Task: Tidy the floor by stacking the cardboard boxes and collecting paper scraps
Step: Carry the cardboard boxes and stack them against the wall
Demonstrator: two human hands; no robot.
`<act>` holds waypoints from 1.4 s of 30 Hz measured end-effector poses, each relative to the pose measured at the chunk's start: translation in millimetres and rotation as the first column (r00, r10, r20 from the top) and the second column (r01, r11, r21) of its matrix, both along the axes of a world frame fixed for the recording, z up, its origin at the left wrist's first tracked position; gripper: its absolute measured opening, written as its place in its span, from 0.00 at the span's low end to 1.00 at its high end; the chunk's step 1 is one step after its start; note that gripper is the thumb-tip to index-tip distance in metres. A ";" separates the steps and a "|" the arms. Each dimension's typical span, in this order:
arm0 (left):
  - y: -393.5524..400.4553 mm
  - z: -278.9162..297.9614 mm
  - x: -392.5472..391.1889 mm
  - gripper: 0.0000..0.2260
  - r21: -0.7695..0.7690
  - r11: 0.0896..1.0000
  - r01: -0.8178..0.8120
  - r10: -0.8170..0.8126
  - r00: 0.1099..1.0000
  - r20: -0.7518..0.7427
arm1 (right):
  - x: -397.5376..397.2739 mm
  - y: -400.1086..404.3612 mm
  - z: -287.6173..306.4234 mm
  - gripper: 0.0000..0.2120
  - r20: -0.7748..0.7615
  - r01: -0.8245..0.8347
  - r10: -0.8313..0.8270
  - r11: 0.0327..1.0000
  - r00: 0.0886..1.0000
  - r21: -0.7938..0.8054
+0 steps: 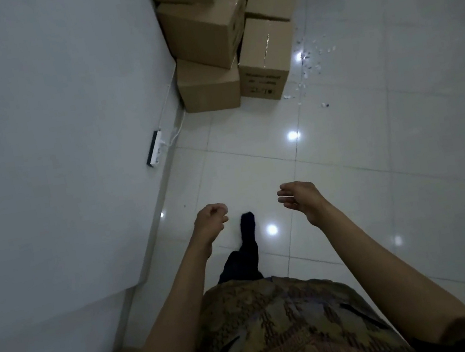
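Hovering above floor (353, 156), left hand (212, 220) curled empty, right hand (302, 199) relaxed, cardboard boxes (266, 58) print unreadable, paper scraps (311, 69) beside.

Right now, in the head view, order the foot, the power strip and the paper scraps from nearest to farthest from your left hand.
1. Foot, just below and right of the left hand.
2. Power strip, against the wall on the left.
3. Paper scraps, far ahead, right of the boxes.

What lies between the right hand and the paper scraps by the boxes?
Only bare floor tile separates the right hand from the paper scraps, as the head view shows.
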State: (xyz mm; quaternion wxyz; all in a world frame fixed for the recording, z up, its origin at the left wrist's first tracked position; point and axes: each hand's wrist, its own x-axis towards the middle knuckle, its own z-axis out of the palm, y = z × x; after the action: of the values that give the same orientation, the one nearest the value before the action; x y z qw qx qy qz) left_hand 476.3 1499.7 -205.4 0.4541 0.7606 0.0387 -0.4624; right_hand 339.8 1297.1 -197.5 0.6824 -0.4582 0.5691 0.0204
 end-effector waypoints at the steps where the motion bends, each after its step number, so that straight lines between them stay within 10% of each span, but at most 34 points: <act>1: -13.8 -0.8 8.5 0.04 -0.011 1.000 0.009 -0.009 1.000 -0.001 | 7.1 -10.5 -0.8 0.06 -0.004 0.002 -0.002 1.000 1.000 -0.009; 19: -251.8 -5.4 120.8 0.04 -0.045 0.972 0.231 -0.232 0.973 -0.014 | 79.0 -200.0 -3.6 0.12 -0.016 0.163 -0.164 0.986 0.986 -0.040; 42: -469.0 -3.3 263.5 0.02 -0.025 0.998 -0.059 0.058 0.998 -0.020 | 279.8 -448.7 0.1 0.11 0.028 -0.099 0.099 0.995 0.995 -0.006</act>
State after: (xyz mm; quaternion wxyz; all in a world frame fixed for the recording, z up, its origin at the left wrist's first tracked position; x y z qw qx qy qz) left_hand 739.8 1030.7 -208.7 0.4768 0.7488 0.0594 -0.4566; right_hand 619.7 848.4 -197.4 0.6874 -0.4878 0.5361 0.0464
